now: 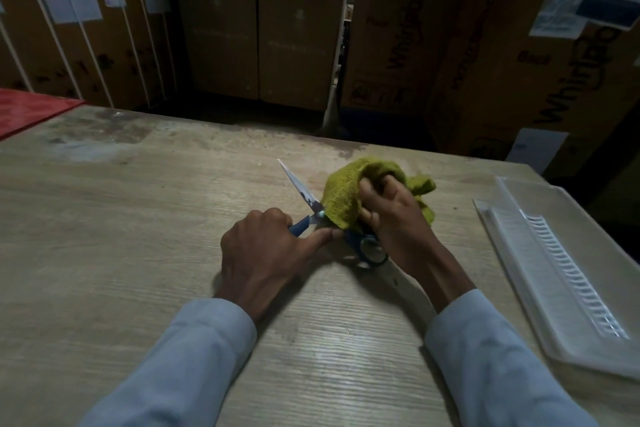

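Note:
A pair of scissors [300, 191] with blue handles lies on the wooden table [138, 218], its blade pointing away to the upper left. My left hand [266, 250] grips one blue handle, the thumb stretched out along the table toward the pivot. My right hand [391, 218] holds a bunched yellow-green cloth [346, 194] and presses it down on the scissors just right of the pivot. The second handle loop [372, 250] shows under my right wrist. The cloth hides part of the scissors.
A clear plastic tray [561, 267] with a slotted ridge lies at the table's right edge. A red sheet [27, 107] covers the far left corner. Large cardboard boxes [519, 55] stand close behind the table's far edge.

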{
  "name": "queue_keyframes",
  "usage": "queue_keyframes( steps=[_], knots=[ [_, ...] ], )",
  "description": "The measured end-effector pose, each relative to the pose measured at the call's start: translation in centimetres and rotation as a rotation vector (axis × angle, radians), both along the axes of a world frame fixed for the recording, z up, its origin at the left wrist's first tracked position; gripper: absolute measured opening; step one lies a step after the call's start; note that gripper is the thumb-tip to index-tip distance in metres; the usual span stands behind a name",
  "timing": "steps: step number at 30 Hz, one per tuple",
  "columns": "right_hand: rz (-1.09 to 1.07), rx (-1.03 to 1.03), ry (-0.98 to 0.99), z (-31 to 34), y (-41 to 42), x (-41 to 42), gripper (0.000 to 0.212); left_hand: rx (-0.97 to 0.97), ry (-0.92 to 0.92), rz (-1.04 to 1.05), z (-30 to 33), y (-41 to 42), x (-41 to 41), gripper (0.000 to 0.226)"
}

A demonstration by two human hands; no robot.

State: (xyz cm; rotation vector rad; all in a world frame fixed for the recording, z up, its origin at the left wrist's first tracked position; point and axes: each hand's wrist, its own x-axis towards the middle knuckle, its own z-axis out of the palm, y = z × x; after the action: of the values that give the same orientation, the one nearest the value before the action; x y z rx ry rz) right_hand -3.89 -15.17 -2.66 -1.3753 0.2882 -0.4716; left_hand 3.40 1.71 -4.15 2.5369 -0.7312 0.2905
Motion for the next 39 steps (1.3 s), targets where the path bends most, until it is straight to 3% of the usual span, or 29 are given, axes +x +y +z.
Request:
queue_keyframes(
  steps=[9,14,18,20,23,25,28,32,35,39],
  knots=[
    [-0.182,-0.468,0.129,-1.1,0.7,1.0,0.051,0.010,-0.035,-0.009,-0.4,0.0,-0.3,0.074],
    [-0.255,-0.511,0.078,-1.7,0.8,1.5,0.042,0.021,-0.074,-0.020,-0.1,-0.3,-0.7,0.072],
    [-0.479,-0.586,0.055,-1.5,1.1,2.0,0.016,0.037,-0.095,-0.038,0.0,-0.4,-1.2,0.072],
    [-0.545,-0.620,0.070,-1.5,0.7,2.0,0.019,0.042,-0.091,-0.039,0.0,-0.4,-1.4,0.071],
    [-0.356,-0.510,0.100,-1.3,0.4,1.4,0.017,0.041,-0.055,-0.032,-0.1,-0.6,-1.0,0.069],
    [-0.218,-0.442,0.151,-1.3,0.4,1.2,0.036,0.028,-0.039,-0.022,-0.3,-0.6,-0.6,0.069],
    [-0.203,-0.463,0.176,-1.5,0.5,1.4,0.052,0.017,-0.032,-0.023,-0.5,-0.5,-0.4,0.070],
    [-0.395,-0.547,0.074,-1.4,0.7,2.0,0.027,-0.007,-0.048,-0.050,-0.3,-0.3,-0.7,0.072],
    [-0.522,-0.621,0.093,-1.2,0.2,2.3,0.024,0.005,-0.063,-0.057,-0.1,-0.4,-1.0,0.073],
    [-0.281,-0.477,0.108,-1.2,0.2,1.5,0.031,-0.021,-0.038,-0.032,-0.2,-0.5,-0.8,0.072]
  ],
)
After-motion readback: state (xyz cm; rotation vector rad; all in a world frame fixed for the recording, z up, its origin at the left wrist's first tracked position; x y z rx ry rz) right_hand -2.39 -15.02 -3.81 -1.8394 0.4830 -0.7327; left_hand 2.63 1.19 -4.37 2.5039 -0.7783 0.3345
